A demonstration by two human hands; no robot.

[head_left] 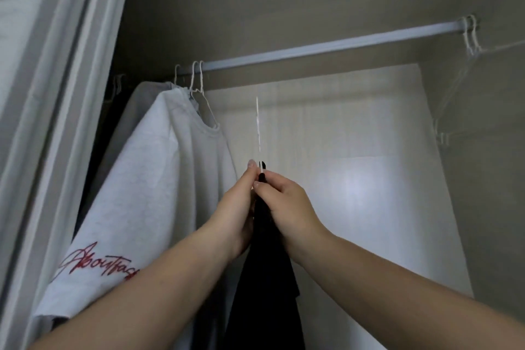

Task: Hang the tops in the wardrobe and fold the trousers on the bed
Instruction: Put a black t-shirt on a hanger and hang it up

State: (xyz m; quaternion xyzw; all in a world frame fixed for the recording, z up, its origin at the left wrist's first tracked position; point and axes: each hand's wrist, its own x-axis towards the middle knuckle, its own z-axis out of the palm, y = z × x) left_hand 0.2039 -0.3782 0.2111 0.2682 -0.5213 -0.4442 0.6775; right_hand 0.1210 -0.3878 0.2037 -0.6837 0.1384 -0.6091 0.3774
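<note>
Both hands, left [241,207] and right [284,202], pinch a black top [267,293] on its hanger [258,122], which next needs hooking over the rail [326,47] mid-span.

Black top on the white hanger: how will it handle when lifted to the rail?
Probably floppy: the black top hangs limp in folds below both hands. Likely light, since a thin white hanger carries it. It may swing or slip off, seen edge-on.
</note>
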